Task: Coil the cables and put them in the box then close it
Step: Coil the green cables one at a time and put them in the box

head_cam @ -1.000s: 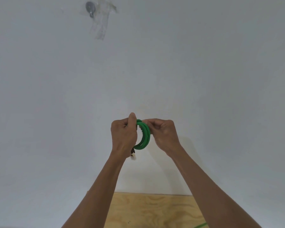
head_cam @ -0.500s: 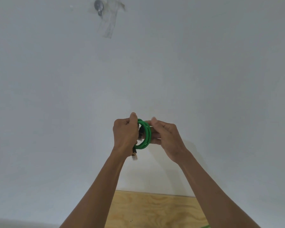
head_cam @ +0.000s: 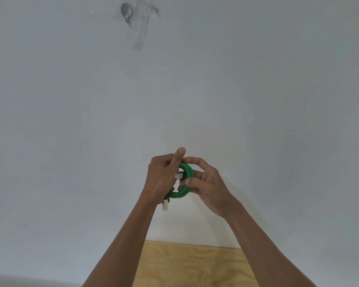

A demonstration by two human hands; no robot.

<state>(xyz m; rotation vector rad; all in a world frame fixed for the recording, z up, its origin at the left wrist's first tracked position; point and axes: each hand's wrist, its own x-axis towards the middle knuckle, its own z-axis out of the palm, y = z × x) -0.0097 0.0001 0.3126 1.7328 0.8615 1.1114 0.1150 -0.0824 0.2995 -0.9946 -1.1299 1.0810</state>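
Cable (head_cam: 186,184), green, is wound into a small tight coil and held up in the air in front of a plain pale wall (head_cam: 257,100), above the far edge of a plywood worktop (head_cam: 184,264) whose bare strip shows at the bottom of the view. Left hand (head_cam: 162,179) grips the coil on its left side with the thumb raised above it, and right hand (head_cam: 207,187) pinches the right side with curled fingers, so both hands are closed on the same coil and nearly touching. One pale plug (head_cam: 164,206) hangs below the left hand; a second pale connector (head_cam: 178,176) shows at the middle of the coil, and it looks as though that end is being tucked through to lock the loops, though I cannot be sure. By my judgement the coiling of this cable is close to finished. No box is in view, so nothing shows whether any cable is stowed; placing this coil, handling any other cables and closing the lid all seem left to do.
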